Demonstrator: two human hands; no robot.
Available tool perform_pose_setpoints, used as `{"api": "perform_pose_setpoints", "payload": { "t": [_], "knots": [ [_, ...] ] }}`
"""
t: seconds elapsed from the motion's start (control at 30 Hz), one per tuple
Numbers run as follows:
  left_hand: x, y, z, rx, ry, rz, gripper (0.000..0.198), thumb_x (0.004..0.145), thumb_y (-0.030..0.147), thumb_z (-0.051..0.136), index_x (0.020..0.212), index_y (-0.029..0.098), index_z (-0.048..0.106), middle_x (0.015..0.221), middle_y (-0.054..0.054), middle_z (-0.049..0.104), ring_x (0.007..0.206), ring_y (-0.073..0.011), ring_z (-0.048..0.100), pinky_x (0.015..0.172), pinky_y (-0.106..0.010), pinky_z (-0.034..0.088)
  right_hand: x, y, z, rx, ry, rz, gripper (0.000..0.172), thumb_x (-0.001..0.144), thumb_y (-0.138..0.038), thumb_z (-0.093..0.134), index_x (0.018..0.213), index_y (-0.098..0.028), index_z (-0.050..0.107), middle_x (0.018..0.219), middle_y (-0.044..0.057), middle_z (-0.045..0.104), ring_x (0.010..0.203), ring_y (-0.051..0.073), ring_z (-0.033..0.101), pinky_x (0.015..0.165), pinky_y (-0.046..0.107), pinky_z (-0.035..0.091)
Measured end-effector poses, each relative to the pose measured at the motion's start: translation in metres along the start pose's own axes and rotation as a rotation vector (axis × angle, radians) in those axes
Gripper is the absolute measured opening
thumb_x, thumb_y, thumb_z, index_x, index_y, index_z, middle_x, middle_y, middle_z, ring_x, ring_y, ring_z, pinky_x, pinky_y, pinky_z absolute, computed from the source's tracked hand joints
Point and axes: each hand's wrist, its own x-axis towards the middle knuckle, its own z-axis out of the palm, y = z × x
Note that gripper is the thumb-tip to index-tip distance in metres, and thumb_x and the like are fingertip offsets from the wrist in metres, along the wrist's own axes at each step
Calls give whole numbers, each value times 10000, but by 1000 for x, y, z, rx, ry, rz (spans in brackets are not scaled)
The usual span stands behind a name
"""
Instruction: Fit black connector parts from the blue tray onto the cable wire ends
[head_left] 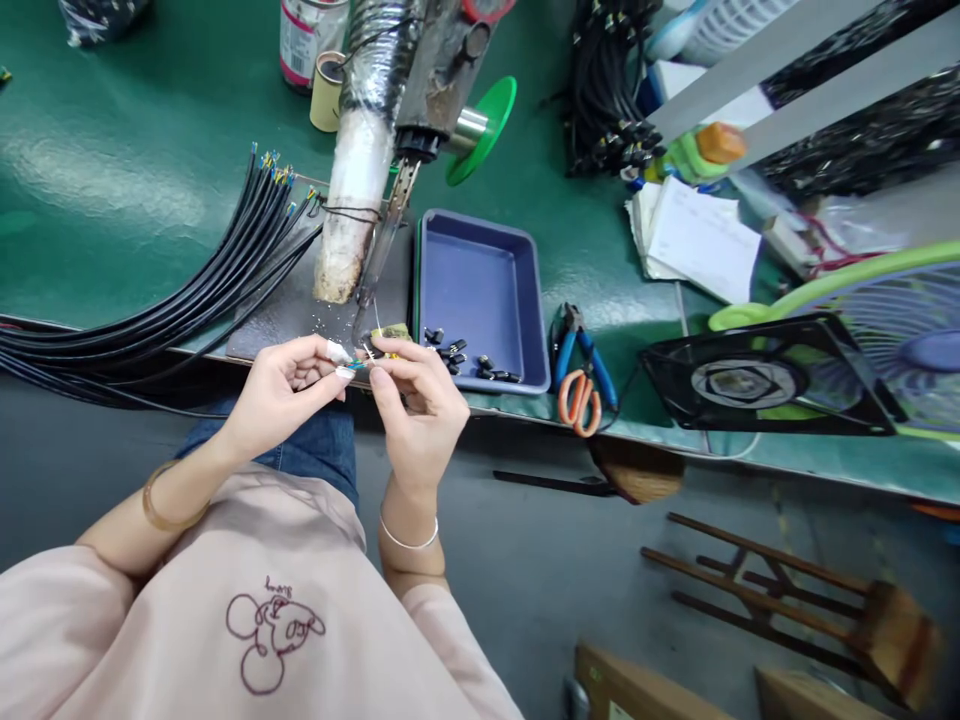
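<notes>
At the table's front edge, my left hand (289, 380) pinches thin blue-green wires (355, 365) between thumb and forefinger; its fingertips carry white wraps. Close against it, my right hand (416, 390) has thumb and fingers pressed together at the wires' end. What sits in that pinch is too small to make out. A thin pale strand (377, 312) rises just above the right fingertips. Directly over both hands hangs a soldering iron (385, 235) on a stand, beside a foil-wrapped duct (352, 190). A yellowish sponge-like piece (391, 332) lies behind the right fingers.
A bundle of black cables (217, 250) with stripped coloured ends lies left. Right of the hands, a blue tray (480, 225) holds several small black connectors (450, 350). Beyond it are blue-handled cutters (577, 345), orange-handled scissors (579, 400) and a fan (750, 382). A green spool (487, 130) stands behind.
</notes>
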Motion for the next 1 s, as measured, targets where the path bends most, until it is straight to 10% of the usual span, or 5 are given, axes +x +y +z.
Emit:
{"api": "perform_pose_setpoints", "payload": {
  "t": [0.47, 0.67, 1.0],
  "knots": [
    [-5, -8, 1, 210, 22, 186, 96, 831, 228, 706, 803, 136, 713, 752, -31, 733, 667, -118, 645, 641, -201, 513, -5, -1, 4, 25, -38, 33, 118, 891, -177, 641, 778, -210, 655, 1070, 51, 739, 880, 181, 766, 773, 340, 657],
    [-3, -7, -1, 40, -16, 47, 146, 823, 274, 726, 831, 154, 642, 670, -1, 688, 586, -103, 642, 566, -185, 514, -13, -1, 11, -349, 107, -314, 113, 894, -133, 677, 923, -241, 699, 1136, 39, 733, 913, 166, 755, 815, 327, 655],
    [3, 0, -4, -93, -51, -55, 161, 793, 246, 750, 837, 161, 620, 610, 21, 658, 528, -82, 607, 497, -167, 481, -10, -1, 0, -131, 143, -156, 90, 952, -178, 615, 971, -255, 657, 1047, 23, 749, 919, 182, 762, 803, 377, 655]
  ]
}}
